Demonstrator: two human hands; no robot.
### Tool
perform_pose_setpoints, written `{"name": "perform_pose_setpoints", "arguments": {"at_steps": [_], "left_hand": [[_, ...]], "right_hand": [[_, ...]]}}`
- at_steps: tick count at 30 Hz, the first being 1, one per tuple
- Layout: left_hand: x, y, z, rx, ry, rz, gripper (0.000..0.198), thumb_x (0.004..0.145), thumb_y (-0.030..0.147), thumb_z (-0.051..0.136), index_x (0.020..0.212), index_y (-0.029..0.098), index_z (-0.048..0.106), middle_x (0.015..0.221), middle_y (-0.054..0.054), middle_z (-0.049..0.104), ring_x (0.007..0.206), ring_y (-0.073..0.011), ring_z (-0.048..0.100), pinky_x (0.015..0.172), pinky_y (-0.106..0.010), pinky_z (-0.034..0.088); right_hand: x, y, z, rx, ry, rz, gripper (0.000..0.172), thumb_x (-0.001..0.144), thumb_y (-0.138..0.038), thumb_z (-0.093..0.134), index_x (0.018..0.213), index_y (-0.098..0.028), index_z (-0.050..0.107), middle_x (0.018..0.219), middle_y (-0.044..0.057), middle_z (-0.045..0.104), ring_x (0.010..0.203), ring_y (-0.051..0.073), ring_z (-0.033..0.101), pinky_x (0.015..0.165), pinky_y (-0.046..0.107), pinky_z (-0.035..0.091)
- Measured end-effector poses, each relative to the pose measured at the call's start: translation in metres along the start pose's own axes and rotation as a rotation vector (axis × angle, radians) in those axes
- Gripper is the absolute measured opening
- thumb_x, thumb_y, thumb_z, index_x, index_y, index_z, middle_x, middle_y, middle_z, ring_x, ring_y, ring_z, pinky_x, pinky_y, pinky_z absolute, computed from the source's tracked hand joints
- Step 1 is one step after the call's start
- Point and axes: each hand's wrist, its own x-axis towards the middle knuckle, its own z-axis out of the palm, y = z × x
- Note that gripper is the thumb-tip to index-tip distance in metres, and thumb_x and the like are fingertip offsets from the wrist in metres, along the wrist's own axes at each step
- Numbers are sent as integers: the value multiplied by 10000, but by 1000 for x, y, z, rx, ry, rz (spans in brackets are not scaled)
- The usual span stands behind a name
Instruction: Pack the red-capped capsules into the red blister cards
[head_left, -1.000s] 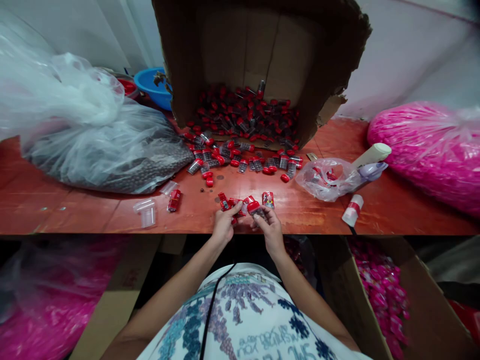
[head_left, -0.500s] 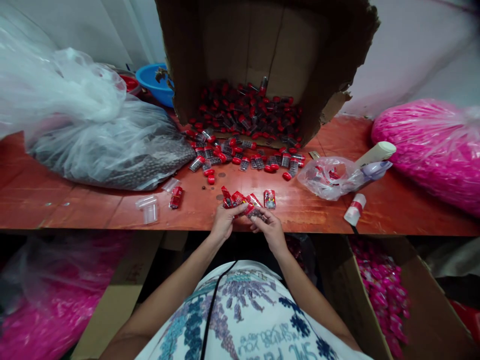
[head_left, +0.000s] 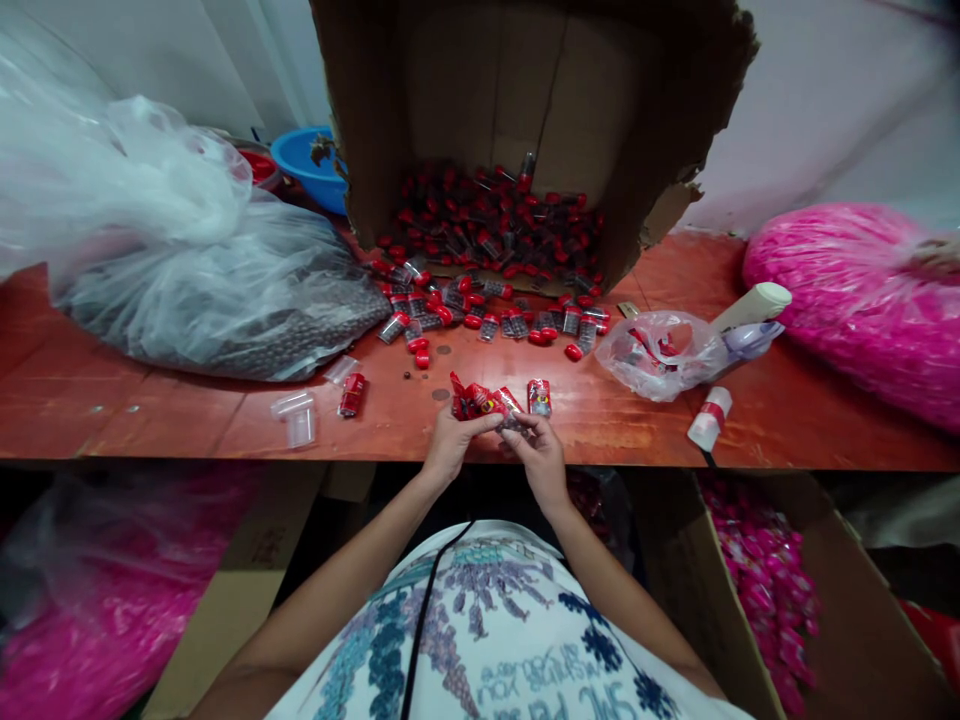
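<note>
At the table's front edge, my left hand (head_left: 448, 442) is closed on a bunch of red printed plastic sleeves (head_left: 474, 398). Opposite it, my right hand (head_left: 543, 456) pinches a small clear container with dark beads (head_left: 511, 424), partly hidden by the fingers. The thumbs of both hands nearly meet at this container. Just beyond my right hand lies a small container in a red printed sleeve (head_left: 538, 397). Farther left on the table are another red-wrapped container (head_left: 352, 395) and a clear plastic container (head_left: 300, 422).
A torn cardboard box (head_left: 675, 130) on its side holds many red-capped containers (head_left: 487, 225), some spilling forward. A bag of dark beads (head_left: 225, 290) sits left, a pink bag (head_left: 847, 300) right. A clear bag with red scraps (head_left: 660, 355) lies between. Another person's hand (head_left: 937, 257) touches the pink bag.
My hands have drawn closer together, and the beaded container is now more covered by my fingers. The red sleeves have shifted slightly right. Another person's hand has appeared on the pink bag.
</note>
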Motion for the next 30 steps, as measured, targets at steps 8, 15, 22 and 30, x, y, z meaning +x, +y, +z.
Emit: {"name": "perform_pose_setpoints", "arguments": {"at_steps": [8, 15, 22, 30], "left_hand": [[-1, -11, -2, -82, -46, -67, 314, 536, 169, 818, 808, 119, 670, 776, -42, 700, 696, -160, 636, 706, -273, 492], [1, 1, -5, -122, -44, -137, 269, 528, 134, 811, 763, 115, 683, 745, -38, 707, 676, -149, 645, 699, -256, 509], [-2, -8, -2, -102, -120, -238, 333, 525, 140, 818, 833, 114, 698, 781, -61, 723, 721, -189, 674, 724, -288, 535], [0, -14, -5, -310, -86, -335, 317, 688, 211, 738, 970, 84, 668, 892, -151, 719, 808, -243, 690, 749, -365, 561]], "right_hand": [[7, 0, -1, 115, -33, 155, 356, 716, -350, 711, 1015, -197, 594, 765, -12, 666, 575, 130, 631, 536, 260, 544], [12, 3, -15, -80, -237, -56, 455, 776, -289, 654, 1224, -297, 573, 1080, 23, 588, 786, 133, 613, 756, 300, 531], [19, 7, -16, -337, -150, -198, 316, 734, -286, 686, 1049, -264, 676, 1012, 28, 565, 876, 167, 577, 779, 281, 486], [33, 17, -29, -182, 37, -53, 363, 754, -356, 642, 1070, -181, 614, 928, 42, 661, 843, 190, 604, 817, 355, 486]]}}
